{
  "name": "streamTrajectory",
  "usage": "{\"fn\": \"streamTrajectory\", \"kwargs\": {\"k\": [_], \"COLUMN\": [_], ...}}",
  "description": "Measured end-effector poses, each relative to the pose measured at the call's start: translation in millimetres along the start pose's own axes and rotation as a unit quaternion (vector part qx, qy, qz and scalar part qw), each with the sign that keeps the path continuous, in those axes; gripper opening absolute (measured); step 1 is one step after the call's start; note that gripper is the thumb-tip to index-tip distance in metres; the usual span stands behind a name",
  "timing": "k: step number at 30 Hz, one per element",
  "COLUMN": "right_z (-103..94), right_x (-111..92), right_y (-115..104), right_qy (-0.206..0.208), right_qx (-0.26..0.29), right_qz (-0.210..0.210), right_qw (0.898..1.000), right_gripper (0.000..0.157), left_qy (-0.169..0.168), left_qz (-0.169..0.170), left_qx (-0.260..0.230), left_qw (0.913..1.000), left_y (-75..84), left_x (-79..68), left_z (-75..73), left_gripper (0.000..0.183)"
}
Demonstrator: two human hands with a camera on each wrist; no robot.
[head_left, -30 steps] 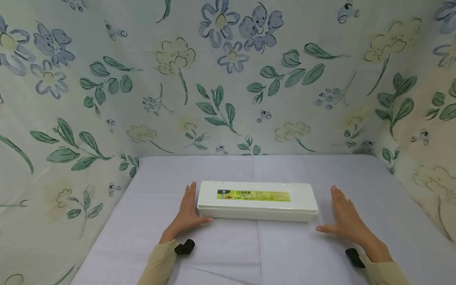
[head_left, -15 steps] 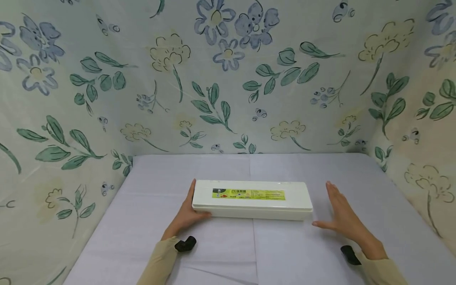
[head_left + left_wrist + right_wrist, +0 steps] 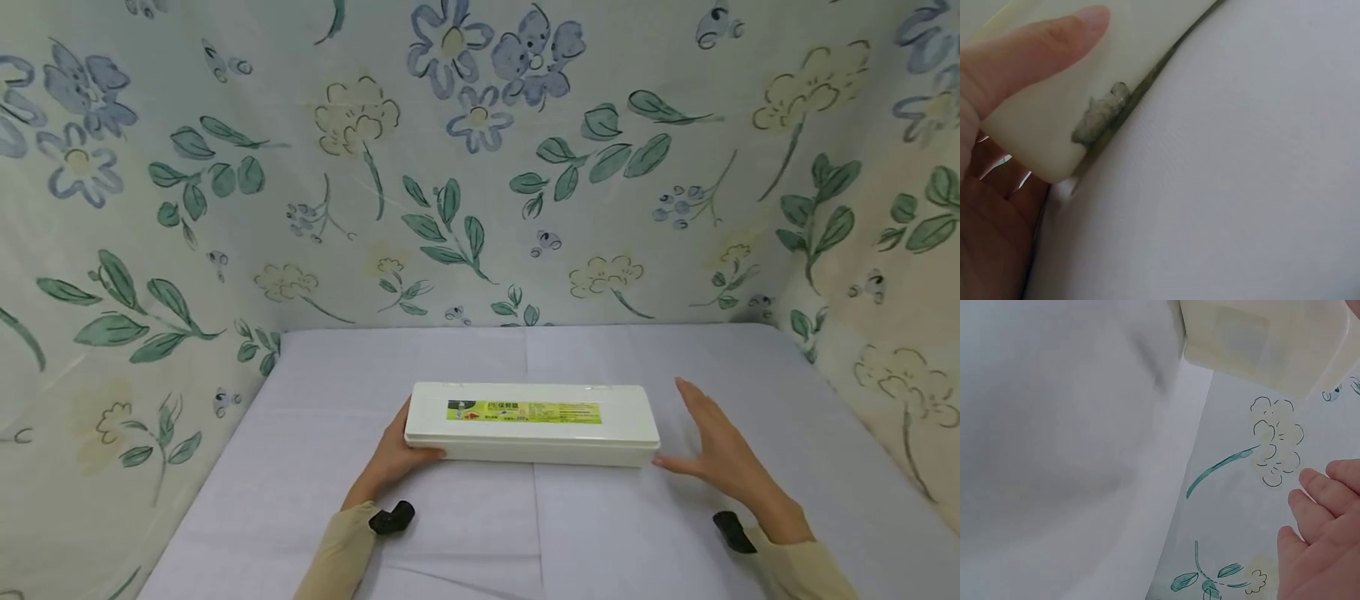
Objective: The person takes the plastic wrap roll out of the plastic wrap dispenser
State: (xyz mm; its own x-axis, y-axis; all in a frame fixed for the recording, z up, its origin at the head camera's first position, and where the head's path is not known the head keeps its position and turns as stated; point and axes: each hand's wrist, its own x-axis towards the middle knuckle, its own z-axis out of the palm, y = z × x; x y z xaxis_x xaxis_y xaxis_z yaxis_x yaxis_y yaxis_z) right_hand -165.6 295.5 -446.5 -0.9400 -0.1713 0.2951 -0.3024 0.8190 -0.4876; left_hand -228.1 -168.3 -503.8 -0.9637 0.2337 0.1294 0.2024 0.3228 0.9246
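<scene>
A long white cling film box (image 3: 532,429) with a lidded top and a yellow-green label (image 3: 523,412) lies crosswise on the table. My left hand (image 3: 396,454) grips its left end, thumb along the front face and fingers around the end, partly hidden behind it. In the left wrist view the thumb (image 3: 1041,53) presses the box wall (image 3: 1141,37), above a greyish torn-looking patch at its lower edge. Beside the right end, my right hand (image 3: 720,454) is spread, thumb tip right at the front corner and fingers apart from the box. The right wrist view shows the box end (image 3: 1260,344) beyond those fingers.
A white cloth (image 3: 465,517) with creases covers the table. Floral fabric (image 3: 480,208) hangs behind and at both sides. Each wrist carries a small black camera, such as the left one (image 3: 392,517).
My left hand has closed in on the box's left end and now holds it. The right hand has come nearer to the right end. The head view has shifted slightly.
</scene>
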Motion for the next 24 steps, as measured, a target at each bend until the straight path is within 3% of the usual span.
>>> {"fn": "streamTrajectory", "kwargs": {"k": [14,17,24], "right_z": [3.6,4.9,8.1], "right_x": [11,14,20], "right_y": [-13,-16,-20], "right_qy": [0.019,0.021,0.017], "right_qx": [-0.018,-0.024,-0.026], "right_qz": [-0.041,-0.048,-0.048], "right_qw": [0.999,0.998,0.998], "right_gripper": [0.12,0.118,0.117], "left_qy": [0.011,0.015,0.002], "left_qz": [0.005,-0.003,0.003], "left_qx": [0.009,0.005,0.014], "left_qw": [0.9999,0.9999,0.9999], "left_y": [-4.1,1.1,30.2], "left_x": [-0.8,-3.0,-9.8], "left_z": [3.0,3.2,-0.4], "left_gripper": [0.111,0.11,0.108]}}
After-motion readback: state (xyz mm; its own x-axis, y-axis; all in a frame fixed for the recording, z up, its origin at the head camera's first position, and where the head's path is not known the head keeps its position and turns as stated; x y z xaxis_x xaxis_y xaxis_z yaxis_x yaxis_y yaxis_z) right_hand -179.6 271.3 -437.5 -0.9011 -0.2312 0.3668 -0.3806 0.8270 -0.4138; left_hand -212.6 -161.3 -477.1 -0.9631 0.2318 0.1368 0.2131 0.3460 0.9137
